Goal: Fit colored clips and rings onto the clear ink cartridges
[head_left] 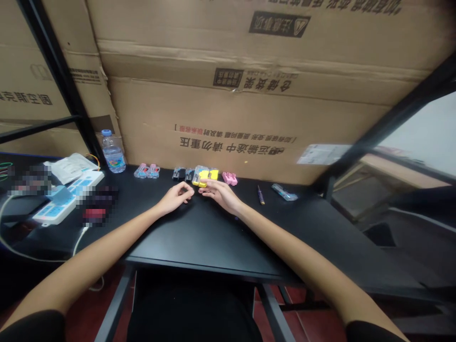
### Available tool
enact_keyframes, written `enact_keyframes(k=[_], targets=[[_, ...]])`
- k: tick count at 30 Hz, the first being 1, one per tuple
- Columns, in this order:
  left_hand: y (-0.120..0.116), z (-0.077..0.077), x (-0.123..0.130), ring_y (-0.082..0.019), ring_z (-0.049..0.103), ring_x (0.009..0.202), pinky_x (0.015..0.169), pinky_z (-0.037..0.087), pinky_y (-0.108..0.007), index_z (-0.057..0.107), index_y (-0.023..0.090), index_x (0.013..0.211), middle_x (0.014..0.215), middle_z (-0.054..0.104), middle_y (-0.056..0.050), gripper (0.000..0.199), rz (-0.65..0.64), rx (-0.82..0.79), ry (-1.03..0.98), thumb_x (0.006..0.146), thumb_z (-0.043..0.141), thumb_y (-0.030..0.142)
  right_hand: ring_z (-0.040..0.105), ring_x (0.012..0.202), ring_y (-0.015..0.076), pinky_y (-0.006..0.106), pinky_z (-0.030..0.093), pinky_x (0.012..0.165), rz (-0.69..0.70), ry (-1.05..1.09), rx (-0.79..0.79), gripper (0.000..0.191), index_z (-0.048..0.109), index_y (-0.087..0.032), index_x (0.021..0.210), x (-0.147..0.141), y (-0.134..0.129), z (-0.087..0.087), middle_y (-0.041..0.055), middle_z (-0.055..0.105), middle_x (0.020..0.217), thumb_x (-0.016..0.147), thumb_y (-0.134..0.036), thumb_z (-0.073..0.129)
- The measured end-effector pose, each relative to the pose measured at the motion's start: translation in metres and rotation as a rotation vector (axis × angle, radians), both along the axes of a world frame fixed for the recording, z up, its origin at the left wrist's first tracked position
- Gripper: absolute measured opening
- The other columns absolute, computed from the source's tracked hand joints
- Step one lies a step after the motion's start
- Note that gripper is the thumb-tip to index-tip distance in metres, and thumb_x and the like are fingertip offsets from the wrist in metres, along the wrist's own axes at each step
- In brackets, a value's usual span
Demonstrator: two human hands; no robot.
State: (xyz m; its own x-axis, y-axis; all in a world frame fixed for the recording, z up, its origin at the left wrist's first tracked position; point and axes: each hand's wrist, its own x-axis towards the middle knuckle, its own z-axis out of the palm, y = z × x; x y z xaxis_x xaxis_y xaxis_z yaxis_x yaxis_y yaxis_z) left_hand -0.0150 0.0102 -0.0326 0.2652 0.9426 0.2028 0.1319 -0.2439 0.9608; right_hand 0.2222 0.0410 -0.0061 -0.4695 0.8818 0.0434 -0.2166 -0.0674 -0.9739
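Note:
My left hand [177, 197] hovers over the black desk with its fingers curled and the thumb and index finger pinched together. Nothing shows between them. Close beside it, my right hand [221, 194] has its fingertips closed at the lower edge of a yellow-and-clear plastic connector [201, 175]; its grip is partly hidden. A second yellow connector [213, 174] sits just behind the right fingers. To the left stand black-and-clear connectors [179, 174], and a pink connector [230, 178] lies to the right of the group.
Clear-and-pink pieces [147, 171] lie farther left, near a water bottle [113, 152] and a white power strip [71, 197]. On the right are a small screwdriver [261, 194] and a clear plastic piece [284, 192]. Cardboard [213, 109] walls the back of the desk [199, 242].

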Motion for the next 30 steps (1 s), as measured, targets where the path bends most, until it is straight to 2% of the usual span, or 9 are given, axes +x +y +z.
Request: enact_keyframes(k=[5,10,14,20,23,26,30], targets=[[0.000,-0.002,0.000,-0.016,0.066,0.080,0.077,0.058,-0.031,0.063,0.019,0.101,0.085,0.067,-0.001,0.037,-0.012,-0.001,0.019,0.091,0.074,0.052,0.075,0.113,0.0282,0.049,0.052,0.115,0.027,0.012,-0.050,0.026,0.079,-0.022,0.117,-0.009,0.018,-0.002,0.0117,0.081,0.120,0.093,-0.031,0.071],[0.000,-0.002,-0.001,-0.016,0.066,0.081,0.078,0.058,-0.032,0.063,0.019,0.102,0.089,0.068,-0.002,0.033,-0.017,0.000,0.032,0.091,0.074,0.048,0.073,0.121,0.0294,0.049,0.045,0.122,-0.047,0.005,-0.060,0.026,0.079,-0.022,0.112,-0.010,0.028,-0.007,0.0108,0.080,0.121,0.091,-0.033,0.069],[0.001,-0.004,-0.001,-0.016,0.066,0.081,0.078,0.058,-0.032,0.063,0.020,0.101,0.093,0.070,-0.003,0.032,-0.015,0.009,0.035,0.091,0.074,0.048,0.070,0.129,0.0288,0.047,0.040,0.127,-0.073,0.009,-0.065,0.019,0.079,-0.021,0.101,-0.006,0.030,-0.009,0.0122,0.079,0.126,0.089,-0.033,0.070],[0.000,-0.004,0.000,-0.016,0.067,0.081,0.078,0.058,-0.032,0.063,0.020,0.103,0.094,0.070,-0.003,0.028,-0.023,0.035,0.085,0.093,0.070,0.045,0.063,0.140,0.0324,0.053,0.037,0.127,-0.055,-0.037,-0.111,0.022,0.078,-0.023,0.107,-0.007,0.029,-0.009,0.0120,0.078,0.131,0.092,-0.036,0.068],[-0.004,0.005,-0.003,-0.017,0.068,0.081,0.076,0.057,-0.031,0.065,0.020,0.105,0.097,0.071,-0.004,0.023,-0.029,0.143,0.208,0.096,0.066,0.042,0.061,0.143,0.0306,0.050,0.037,0.129,-0.046,-0.038,-0.089,0.022,0.078,-0.024,0.108,-0.010,0.027,-0.006,0.0103,0.076,0.136,0.094,-0.036,0.067],[-0.006,0.020,-0.013,-0.019,0.070,0.089,0.076,0.056,-0.031,0.067,0.022,0.108,0.106,0.072,-0.005,0.018,-0.019,0.371,0.429,0.099,0.061,0.037,0.064,0.140,0.0317,0.052,0.040,0.128,-0.034,-0.068,-0.051,0.022,0.078,-0.024,0.109,-0.008,0.022,-0.002,0.0106,0.078,0.133,0.095,-0.037,0.068],[0.002,0.035,-0.046,-0.023,0.070,0.105,0.096,0.055,-0.039,0.065,0.023,0.118,0.119,0.071,-0.007,0.022,0.151,0.525,0.695,0.101,0.055,0.034,0.070,0.131,0.0327,0.053,0.047,0.124,-0.054,-0.122,0.083,0.022,0.080,-0.023,0.109,0.010,0.011,0.002,0.0122,0.079,0.128,0.094,-0.038,0.072]])
